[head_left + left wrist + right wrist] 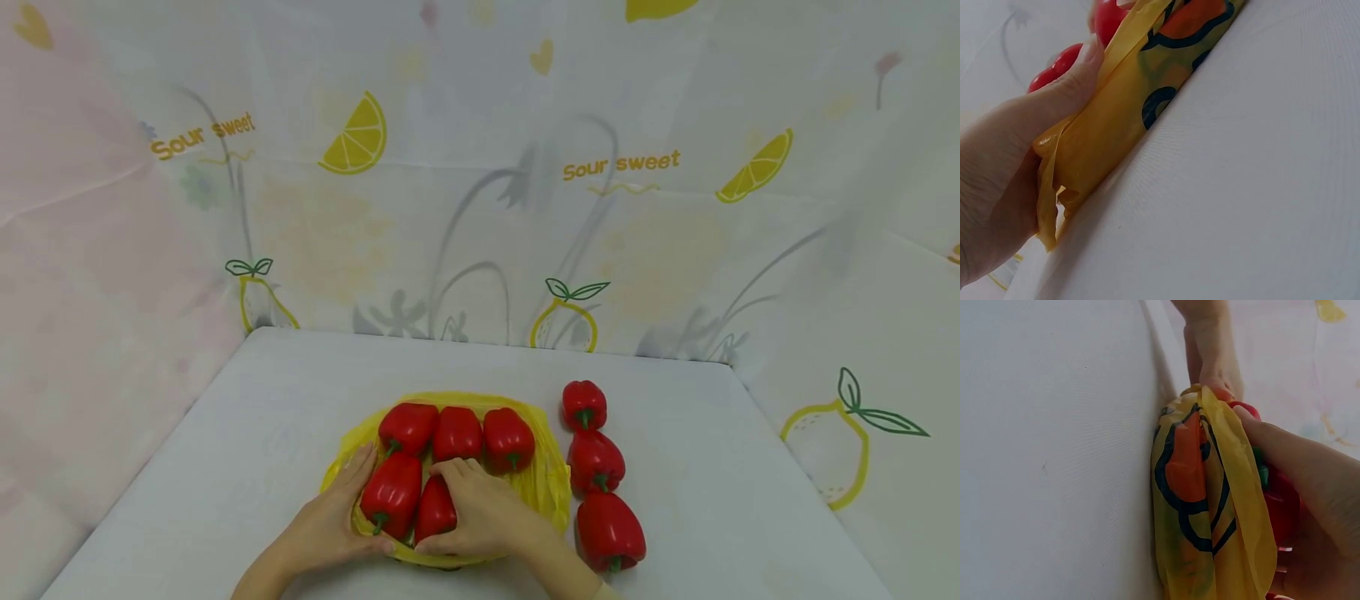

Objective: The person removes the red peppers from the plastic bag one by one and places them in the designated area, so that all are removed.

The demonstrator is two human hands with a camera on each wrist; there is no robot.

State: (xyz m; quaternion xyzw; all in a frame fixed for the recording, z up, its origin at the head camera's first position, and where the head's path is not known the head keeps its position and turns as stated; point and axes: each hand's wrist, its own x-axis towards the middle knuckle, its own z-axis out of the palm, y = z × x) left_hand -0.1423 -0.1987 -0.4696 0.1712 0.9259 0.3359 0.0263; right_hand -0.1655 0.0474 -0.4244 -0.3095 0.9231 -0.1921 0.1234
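A yellow plastic bag [551, 483] lies opened on the white table with several red bell peppers in it. My left hand [330, 517] curves round the front-left bell pepper [393, 492], thumb by its stem at the bag's rim. Just right of it, my right hand [483, 508] grips another red bell pepper [435, 510] from above, partly covering it. Behind these, a row of peppers includes the far-right one [510, 437]. The left wrist view shows the left thumb [1072, 78] along the rim; its fingertips are hidden there.
Right of the bag, three more bell peppers stand in a line: a far one [583, 404], a middle one [596, 461] and a near one [610, 531]. The white table [712, 467] ends at a hanging cloth [450, 217] printed with lemons.
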